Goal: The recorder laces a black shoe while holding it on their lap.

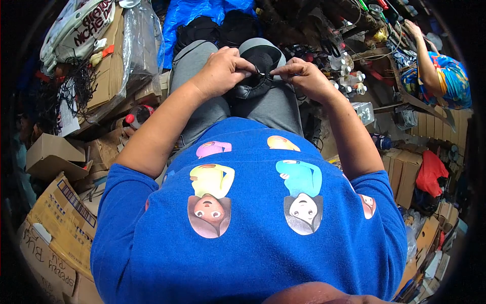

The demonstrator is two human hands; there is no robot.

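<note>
From the head camera, looking down, a person in a blue shirt sits with a dark shoe piece (251, 76) resting on their lap, on grey trousers. The left hand (221, 71) is curled almost closed, and its fingertips pinch the top edge of the shoe piece. The right hand (302, 77) is curled too, and its fingertips pinch the same edge just beside the left ones. Something thin and dark, maybe a thread or lace, seems to run between the fingers, but it is too small to be sure.

The work looks partly done, I think: the piece has a shape, but the hands are busy at its edge.

To the left lie cardboard boxes (55, 218). Far right, another person's arm (426, 63) reaches over a crowded surface (385, 30). Small white spools (349, 76) stand near the right hand.
</note>
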